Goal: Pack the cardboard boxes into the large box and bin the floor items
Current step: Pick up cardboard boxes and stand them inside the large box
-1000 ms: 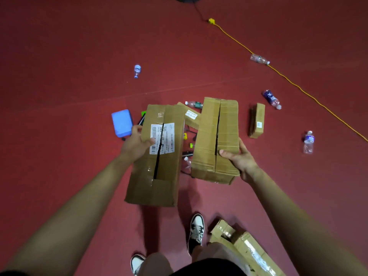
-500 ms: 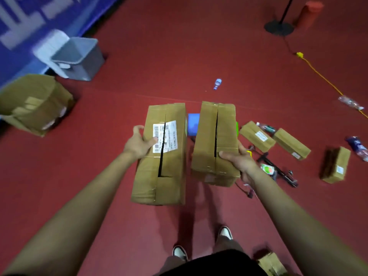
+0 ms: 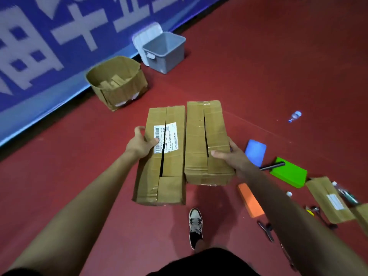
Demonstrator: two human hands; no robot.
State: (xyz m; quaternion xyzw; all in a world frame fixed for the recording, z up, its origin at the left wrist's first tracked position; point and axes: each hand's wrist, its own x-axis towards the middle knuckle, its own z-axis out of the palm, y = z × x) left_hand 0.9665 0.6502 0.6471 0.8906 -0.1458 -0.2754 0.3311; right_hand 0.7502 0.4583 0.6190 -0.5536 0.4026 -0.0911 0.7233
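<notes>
The left hand [image 3: 139, 145] grips the left edge of the labelled box [image 3: 165, 186], thumb laid on top at the white shipping label and fingers curled round the side. The right hand [image 3: 232, 157] grips the right edge of the plain box [image 3: 201, 140] in the same way, thumb across the taped top. Both cardboard boxes are held above the red floor [image 3: 258, 76] at the middle of the view, side by side with their long edges all but meeting; whether they touch cannot be told. At eleven o'clock from them the large box [image 3: 127, 92] stands open-topped against the blue banner [image 3: 49, 56], with smaller cardboard pieces lying inside. At twelve o'clock, just beside it, sits the grey bin [image 3: 171, 56], its white lid [image 3: 144, 36] propped behind it. A small bottle [image 3: 295, 116] lies on the floor at two o'clock, well apart from the rest. At three o'clock a blue block [image 3: 255, 152] lies just past the right hand. At four o'clock is a green block [image 3: 288, 176] with a black marker [image 3: 272, 166] resting across its near corner, and farther out a flat box [image 3: 328, 198] bearing a label. An orange block [image 3: 250, 202] and scissors [image 3: 265, 230] lie at five o'clock, partly behind the right forearm. One shoe [image 3: 195, 226] shows at six o'clock.
</notes>
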